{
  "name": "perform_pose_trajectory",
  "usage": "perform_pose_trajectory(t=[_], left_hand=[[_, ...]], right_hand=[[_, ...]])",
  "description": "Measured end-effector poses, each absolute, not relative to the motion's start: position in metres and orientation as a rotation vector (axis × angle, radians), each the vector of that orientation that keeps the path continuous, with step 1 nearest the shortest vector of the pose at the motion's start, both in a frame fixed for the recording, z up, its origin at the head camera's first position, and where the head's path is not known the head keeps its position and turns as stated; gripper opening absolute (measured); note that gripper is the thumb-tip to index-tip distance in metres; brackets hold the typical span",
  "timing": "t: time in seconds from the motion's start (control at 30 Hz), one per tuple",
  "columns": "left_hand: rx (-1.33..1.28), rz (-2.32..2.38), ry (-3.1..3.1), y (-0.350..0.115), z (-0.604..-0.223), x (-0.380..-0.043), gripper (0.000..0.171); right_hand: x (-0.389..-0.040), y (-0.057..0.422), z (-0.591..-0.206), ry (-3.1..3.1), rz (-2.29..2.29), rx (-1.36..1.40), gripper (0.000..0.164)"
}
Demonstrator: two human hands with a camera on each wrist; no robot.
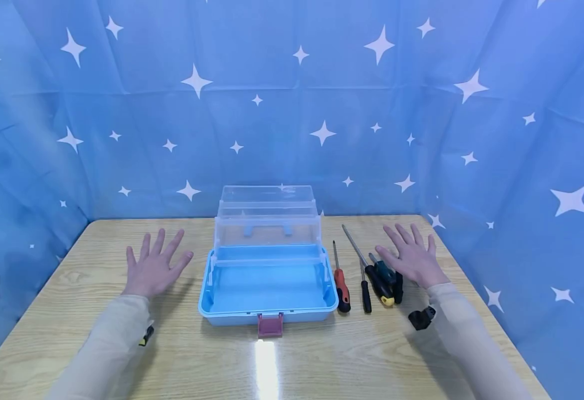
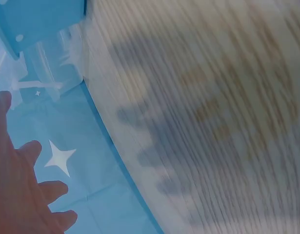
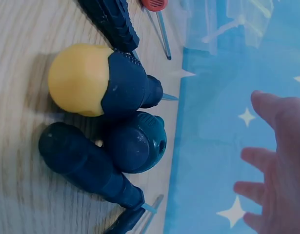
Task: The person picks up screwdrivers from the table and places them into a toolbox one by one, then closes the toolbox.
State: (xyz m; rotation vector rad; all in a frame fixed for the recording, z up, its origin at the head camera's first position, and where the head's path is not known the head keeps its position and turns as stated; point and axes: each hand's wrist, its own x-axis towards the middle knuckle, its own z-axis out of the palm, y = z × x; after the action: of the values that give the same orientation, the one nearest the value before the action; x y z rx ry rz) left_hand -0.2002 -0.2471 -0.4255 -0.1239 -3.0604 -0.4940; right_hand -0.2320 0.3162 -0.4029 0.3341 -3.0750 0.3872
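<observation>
A blue toolbox (image 1: 271,286) stands in the middle of the table, its clear lid (image 1: 269,228) raised at the back and a purple latch (image 1: 270,325) at its front. To its left my left hand (image 1: 151,272) hovers with fingers spread, holding nothing. On the other side my right hand (image 1: 412,258), fingers also spread, hangs over several screwdrivers. Among them are a red-and-black screwdriver (image 1: 342,289), a slim black screwdriver (image 1: 365,294), a black screwdriver with a yellow end (image 3: 106,80), a stubby dark green screwdriver (image 3: 137,144) and another black-handled screwdriver (image 3: 89,163).
The wooden table (image 1: 196,361) ends at a blue curtain with white stars (image 1: 271,111), which hangs behind and along both sides. A bright light reflection lies on the tabletop in front of the toolbox.
</observation>
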Motion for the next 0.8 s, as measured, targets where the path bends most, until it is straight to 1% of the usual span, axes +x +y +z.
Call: perform_pose_trajectory(t=[0.13,0.4,0.53,0.8], left_hand=[[-0.135,-0.505,-3.07,-0.244,-0.428,-0.199,0.076],[-0.161,-0.548,-3.096,-0.237,-0.432,-0.196,0.075],[-0.191,-0.585,-3.093,-0.232,-0.431,-0.194,0.074],[-0.253,-0.658,-3.096,-0.222,-0.435,-0.19,0.073]], right_hand=[[-0.229,0.318,-0.401,-3.067,0.432,0.369,0.072],[-0.224,0.324,-0.396,-3.001,0.748,0.508,0.057],[-0.222,0.325,-0.393,-2.973,0.822,0.576,0.055],[-0.218,0.331,-0.393,-2.993,0.74,0.582,0.055]])
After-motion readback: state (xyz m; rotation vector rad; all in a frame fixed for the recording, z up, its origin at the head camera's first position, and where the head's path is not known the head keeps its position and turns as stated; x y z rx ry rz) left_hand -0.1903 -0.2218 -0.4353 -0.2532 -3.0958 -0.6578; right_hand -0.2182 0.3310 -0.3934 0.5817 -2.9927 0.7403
